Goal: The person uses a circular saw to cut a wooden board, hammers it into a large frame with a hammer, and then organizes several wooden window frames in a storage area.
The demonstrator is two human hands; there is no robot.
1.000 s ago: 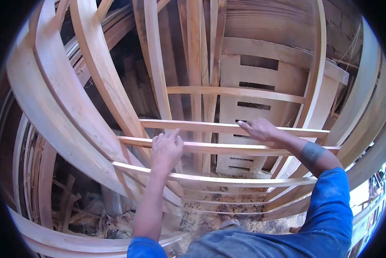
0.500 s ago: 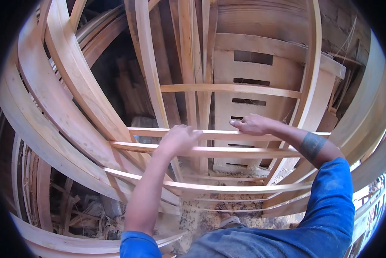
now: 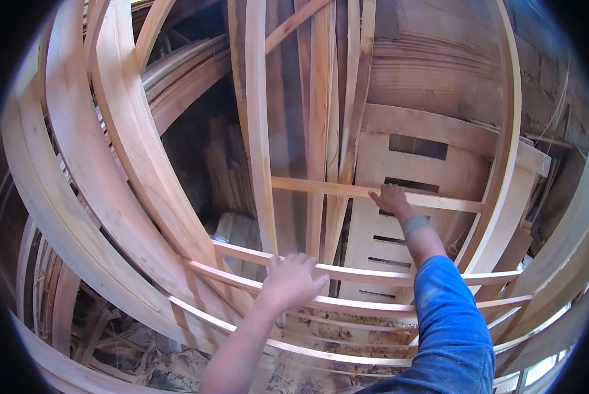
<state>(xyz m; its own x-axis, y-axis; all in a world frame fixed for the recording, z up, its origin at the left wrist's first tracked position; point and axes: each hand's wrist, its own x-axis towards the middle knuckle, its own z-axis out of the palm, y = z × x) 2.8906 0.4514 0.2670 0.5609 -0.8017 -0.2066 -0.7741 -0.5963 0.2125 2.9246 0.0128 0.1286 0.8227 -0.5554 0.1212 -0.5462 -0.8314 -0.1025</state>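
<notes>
Several thin wooden slats run crosswise between tall, curved timber frames. My left hand [image 3: 293,281] lies over the nearer group of slats, its fingers bent over the upper pale slat [image 3: 360,274] and its thumb out to the right. Just below that hand passes a second slat [image 3: 353,305]. Farther off, my right hand [image 3: 393,199] is at a single slat [image 3: 445,201] spanning two uprights, its fingers curled over it. The undersides of both grips are hidden.
Wide curved boards [image 3: 137,125] rise at the left. A slotted wooden panel [image 3: 399,171] leans beyond the slats, against stacked planks [image 3: 439,79]. Upright timbers [image 3: 319,131] stand in the middle. Wood scraps [image 3: 124,348] lie at lower left.
My right hand has moved from above the nearer slats to the farther slat. My left hand stays at the nearer slats. The view has tilted up, so the scene sits lower.
</notes>
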